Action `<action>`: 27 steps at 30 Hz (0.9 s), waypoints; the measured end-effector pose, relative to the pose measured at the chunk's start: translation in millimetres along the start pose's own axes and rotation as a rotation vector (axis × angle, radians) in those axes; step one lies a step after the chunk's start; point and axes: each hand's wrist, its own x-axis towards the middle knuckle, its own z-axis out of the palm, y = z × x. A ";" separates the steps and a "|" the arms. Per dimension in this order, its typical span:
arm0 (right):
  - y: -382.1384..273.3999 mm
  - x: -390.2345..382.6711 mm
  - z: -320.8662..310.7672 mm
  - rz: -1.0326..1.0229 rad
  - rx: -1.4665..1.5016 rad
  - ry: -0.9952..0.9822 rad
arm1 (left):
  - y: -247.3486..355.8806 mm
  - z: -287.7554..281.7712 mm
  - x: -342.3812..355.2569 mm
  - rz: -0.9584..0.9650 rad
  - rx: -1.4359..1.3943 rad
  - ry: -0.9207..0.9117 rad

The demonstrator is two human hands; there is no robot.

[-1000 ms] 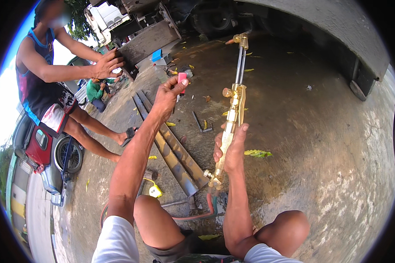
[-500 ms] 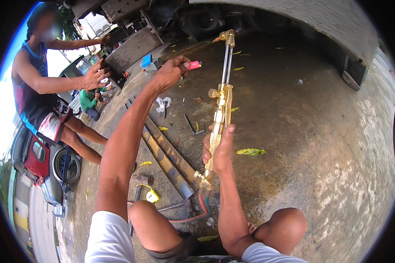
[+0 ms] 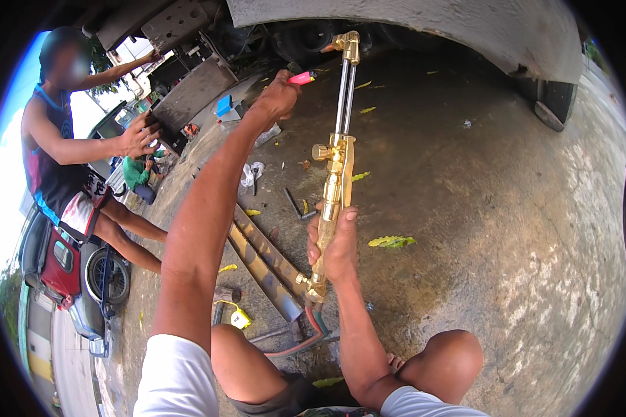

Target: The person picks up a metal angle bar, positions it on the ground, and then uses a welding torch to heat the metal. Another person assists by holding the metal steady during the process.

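My right hand (image 3: pixel 335 247) grips a brass cutting torch (image 3: pixel 337 167) by its knurled handle, the twin tubes upright and the angled head (image 3: pixel 349 46) at the top. Red and green hoses (image 3: pixel 316 326) run from its base toward my knees. My left hand (image 3: pixel 278 94), arm stretched out, holds a pink lighter (image 3: pixel 299 78) left of and slightly below the torch head, apart from it; no flame is visible. Below on the concrete lie long steel angle bars (image 3: pixel 257 274), a yellow tape measure (image 3: pixel 240 318) and short metal pieces (image 3: pixel 295 205).
A standing co-worker (image 3: pixel 55 139) on the left holds an arm toward the truck's rusty undercarriage (image 3: pixel 184 101). A person in green (image 3: pixel 135 174) crouches farther back, near a red motorcycle sidecar (image 3: pixel 59 264). A grey slab-like body panel (image 3: pixel 431 21) overhangs the wet concrete.
My left hand and lighter have risen toward the torch head, the lighter turning from upright to sideways. The view has shifted slightly. The co-worker's far arm has reached out toward the truck.
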 end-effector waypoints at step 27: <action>-2.5 0.3 11.4 -0.054 -0.028 0.053 | -52.1 53.8 -10.5 -0.206 -0.078 -0.207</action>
